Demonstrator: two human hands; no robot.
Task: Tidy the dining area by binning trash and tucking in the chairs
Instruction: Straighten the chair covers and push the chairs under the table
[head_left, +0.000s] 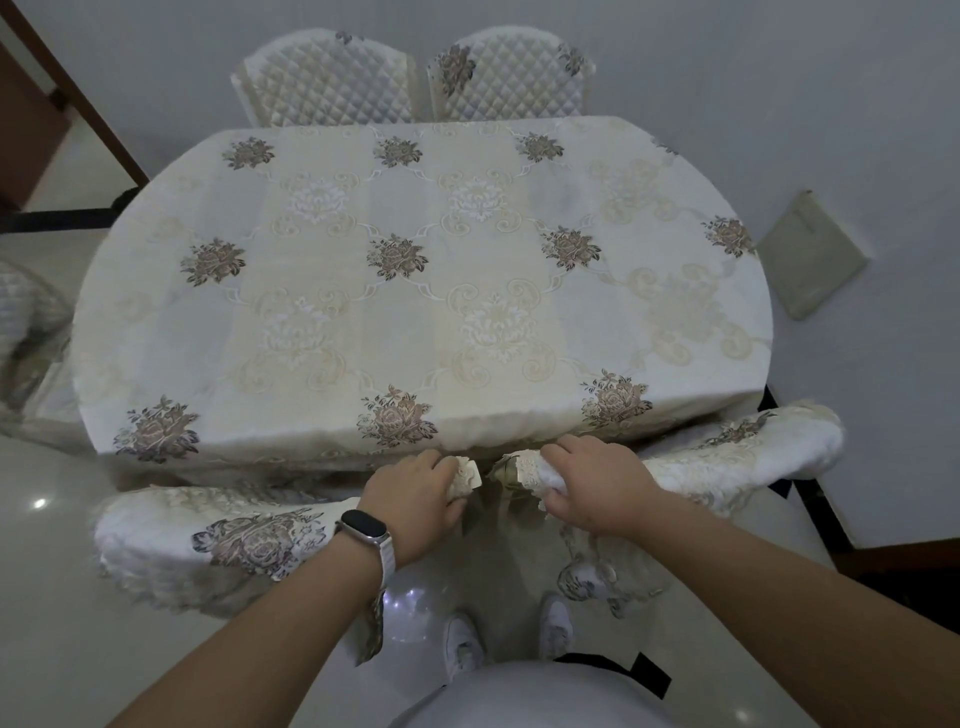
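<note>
Two near chairs with cream floral covers stand at the front edge of the oval table (415, 291). My left hand (415, 499), with a watch on its wrist, grips the top corner of the left chair's back (218, 535). My right hand (597, 483) grips the top corner of the right chair's back (727, 457). Both chair backs sit close against the table's front edge, angled toward each other, with a narrow gap between them. No trash shows on the floral tablecloth.
Two quilted chairs (332, 78) (509, 73) stand at the table's far side against the wall. Another covered chair (26, 332) shows at the left edge. A flat grey-green panel (810, 254) leans on the right wall. My shoes (462, 644) stand on glossy floor.
</note>
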